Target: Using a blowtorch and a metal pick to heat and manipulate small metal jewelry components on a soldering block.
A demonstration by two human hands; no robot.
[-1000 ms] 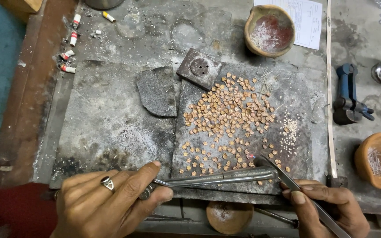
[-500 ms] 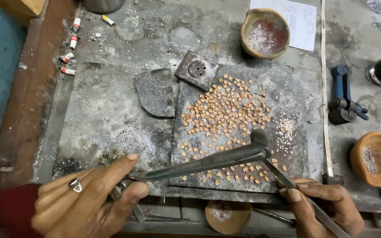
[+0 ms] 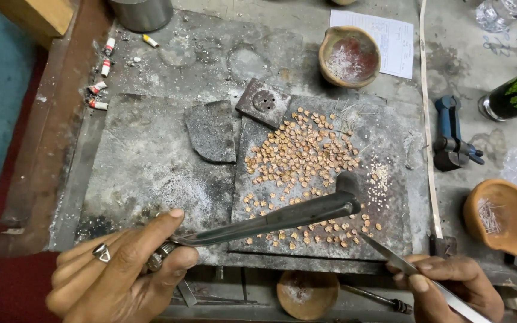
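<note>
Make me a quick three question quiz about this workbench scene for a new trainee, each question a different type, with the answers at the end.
1. True or false: the left hand holds the long dark metal tool whose tip reaches over the small copper-coloured pieces.
2. Multiple choice: what does the right hand grip? A) a paintbrush B) tweezers C) a hammer
3. Fill in the blank: the small square block with holes lies at the far edge of the dark ____ slab.

Key: 1 true; 2 B; 3 stone (it looks like slate; the material is a judgement).
</note>
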